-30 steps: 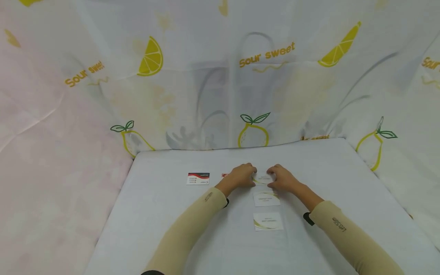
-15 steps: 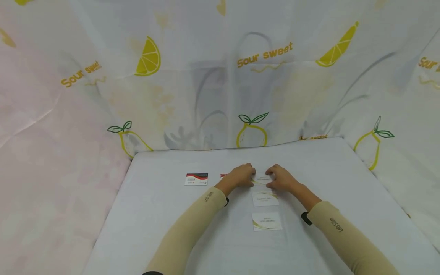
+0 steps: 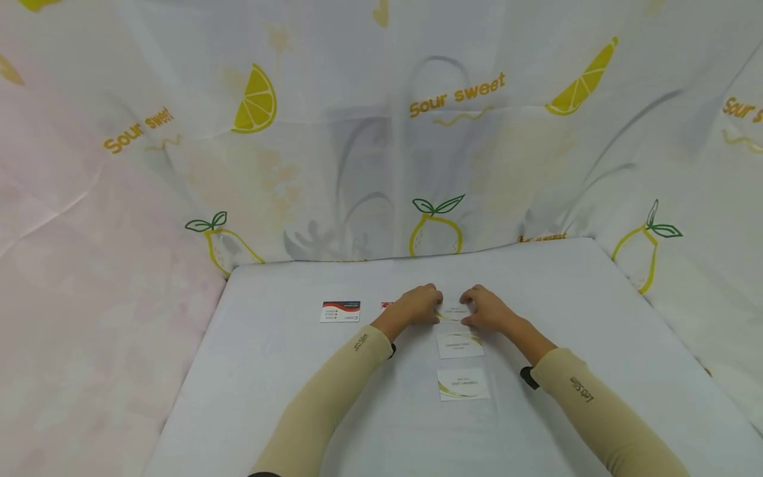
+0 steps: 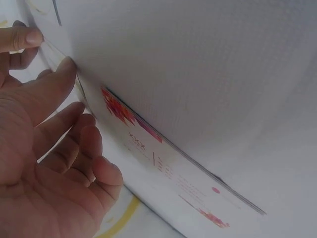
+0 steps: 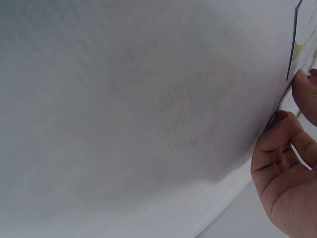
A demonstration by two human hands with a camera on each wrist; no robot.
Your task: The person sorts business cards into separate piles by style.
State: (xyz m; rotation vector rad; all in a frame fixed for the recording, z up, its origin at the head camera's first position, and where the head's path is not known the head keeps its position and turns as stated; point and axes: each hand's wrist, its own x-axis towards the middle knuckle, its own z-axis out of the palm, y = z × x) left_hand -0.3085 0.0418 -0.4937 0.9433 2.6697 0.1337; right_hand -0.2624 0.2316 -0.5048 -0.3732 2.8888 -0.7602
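Note:
A white business card with gold curves (image 3: 452,311) lies at the far end of a column of similar cards. My left hand (image 3: 419,306) holds its left edge, thumb and fingertips at the near and far corners. On the opposite edge, my right hand (image 3: 490,309) holds it the same way, fingers curled. The hands hide the card's sides. Nearer to me lie a middle white-and-gold card (image 3: 460,345) and a front one (image 3: 463,384), apart from each other. Beside the left hand, the left wrist view shows a white card with red-orange splashes (image 4: 163,158).
To the left lies a black, red and white business card (image 3: 340,312). My left wrist mostly covers the splash-patterned card in the head view. A white-covered table (image 3: 268,371) meets a lemon-print cloth (image 3: 357,165) at its back edge.
The head view has shifted slightly, so everything appears a little further left. Both hands stay at the far card's edges, with hardly any movement.

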